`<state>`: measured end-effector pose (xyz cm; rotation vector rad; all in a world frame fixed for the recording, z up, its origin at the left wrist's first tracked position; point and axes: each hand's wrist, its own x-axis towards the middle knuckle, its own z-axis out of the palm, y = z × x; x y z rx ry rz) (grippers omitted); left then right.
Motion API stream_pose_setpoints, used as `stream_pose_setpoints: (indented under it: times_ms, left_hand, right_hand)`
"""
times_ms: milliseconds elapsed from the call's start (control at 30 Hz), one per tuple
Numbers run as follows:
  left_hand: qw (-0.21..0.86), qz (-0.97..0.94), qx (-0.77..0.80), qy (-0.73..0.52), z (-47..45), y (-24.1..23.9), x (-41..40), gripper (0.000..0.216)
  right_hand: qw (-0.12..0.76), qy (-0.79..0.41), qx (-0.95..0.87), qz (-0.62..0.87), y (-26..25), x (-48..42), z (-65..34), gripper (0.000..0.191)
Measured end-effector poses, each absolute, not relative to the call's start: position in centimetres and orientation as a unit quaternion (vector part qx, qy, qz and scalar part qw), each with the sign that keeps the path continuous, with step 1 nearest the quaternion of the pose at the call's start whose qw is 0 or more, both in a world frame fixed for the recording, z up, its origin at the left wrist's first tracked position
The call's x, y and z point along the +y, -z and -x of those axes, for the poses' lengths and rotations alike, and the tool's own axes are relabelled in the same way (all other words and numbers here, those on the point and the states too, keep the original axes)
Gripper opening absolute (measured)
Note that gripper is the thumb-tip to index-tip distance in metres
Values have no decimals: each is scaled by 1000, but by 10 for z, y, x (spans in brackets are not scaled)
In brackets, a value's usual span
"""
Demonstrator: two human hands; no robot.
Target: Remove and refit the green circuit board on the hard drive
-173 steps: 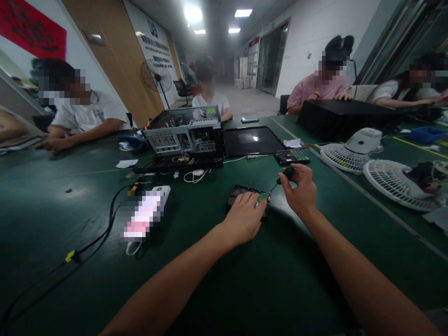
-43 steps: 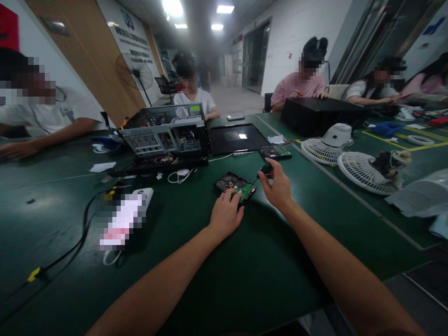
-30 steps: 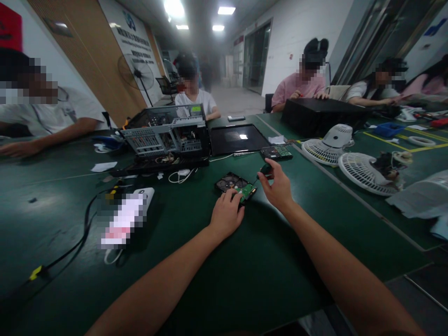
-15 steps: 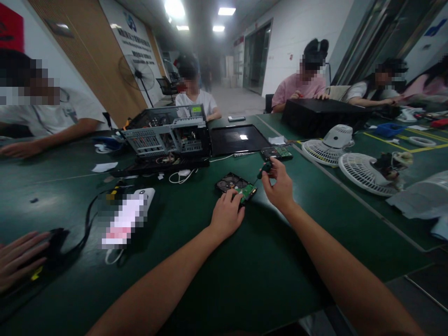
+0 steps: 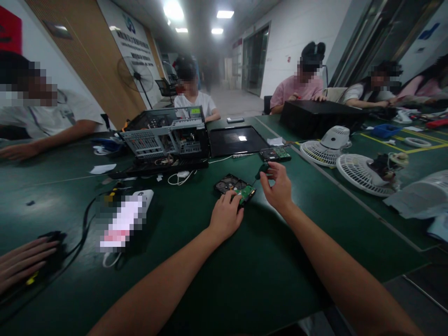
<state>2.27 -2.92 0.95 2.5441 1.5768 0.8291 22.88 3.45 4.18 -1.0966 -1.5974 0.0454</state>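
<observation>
A hard drive (image 5: 229, 183) lies on the green table in front of me, its green circuit board (image 5: 246, 191) facing up. My left hand (image 5: 227, 213) grips the drive's near edge, with fingers resting over the board. In my right hand (image 5: 279, 185) is a dark-handled screwdriver (image 5: 262, 171), pinched between thumb and fingers. Its thin shaft slants down to the right side of the drive. The contact at the tip is too small to make out.
An opened computer case (image 5: 164, 137) stands beyond, beside a black panel (image 5: 238, 140) and a second hard drive (image 5: 275, 154). A phone (image 5: 126, 219) lies left, near another person's hand (image 5: 26, 261). Fan parts (image 5: 364, 172) sit right. Several people work around the table.
My right hand and the screwdriver handle have shifted slightly, the handle now tilted a little differently. My left hand stays on the hard drive. The other person's hand at left has moved slightly.
</observation>
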Motion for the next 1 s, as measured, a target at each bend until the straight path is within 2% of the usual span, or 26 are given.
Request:
stream_pose_setpoints:
  times_ms: [300, 667, 1000]
  left_hand:
    - [16, -818, 510, -264, -23, -8, -28, 42]
    - [18, -818, 511, -263, -23, -10, -29, 42]
    - [17, -820, 510, -258, -22, -10, -30, 41]
  right_hand:
    - [591, 30, -682, 430, -42, 40, -233, 35]
    - [544, 128, -688, 463, -43, 41, -241, 30]
    - [526, 126, -730, 418, -48, 37, -239, 29]
